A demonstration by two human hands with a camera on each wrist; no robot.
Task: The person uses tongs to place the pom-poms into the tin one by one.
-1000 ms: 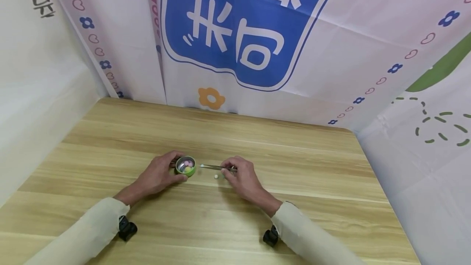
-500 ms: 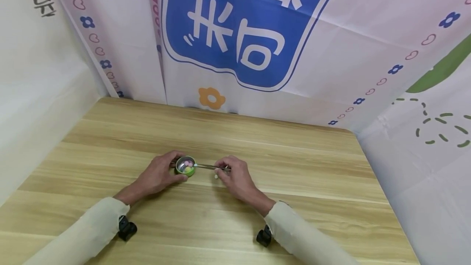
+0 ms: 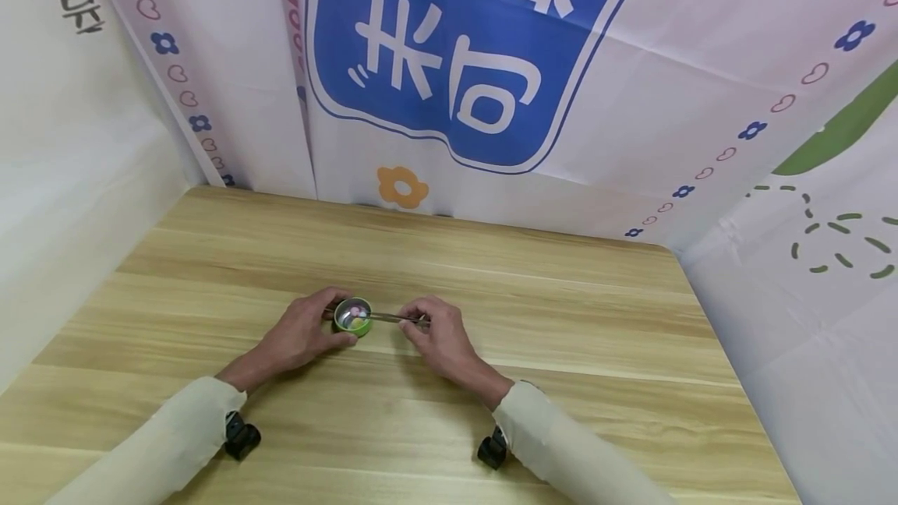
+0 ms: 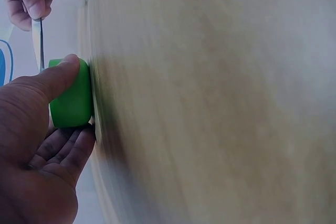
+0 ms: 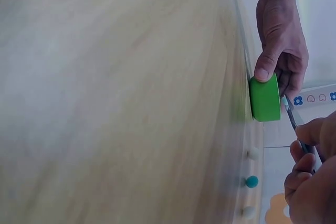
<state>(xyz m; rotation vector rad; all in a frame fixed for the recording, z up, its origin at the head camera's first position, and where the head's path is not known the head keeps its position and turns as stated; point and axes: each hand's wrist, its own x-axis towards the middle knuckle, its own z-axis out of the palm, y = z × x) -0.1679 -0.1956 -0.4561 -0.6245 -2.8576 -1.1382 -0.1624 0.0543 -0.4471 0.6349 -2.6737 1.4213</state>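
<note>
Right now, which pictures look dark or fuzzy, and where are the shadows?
Head view: brightest, with soft shadows near the left hand; left wrist view: dim, hazy tabletop, dark shadow beside the green cup; right wrist view: dim, whitish sheen on the tabletop's left, pale beads fuzzy.

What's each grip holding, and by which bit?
Left grip: the green cup, by its outside wall. Right grip: the tweezers, near the end away from the cup.
</note>
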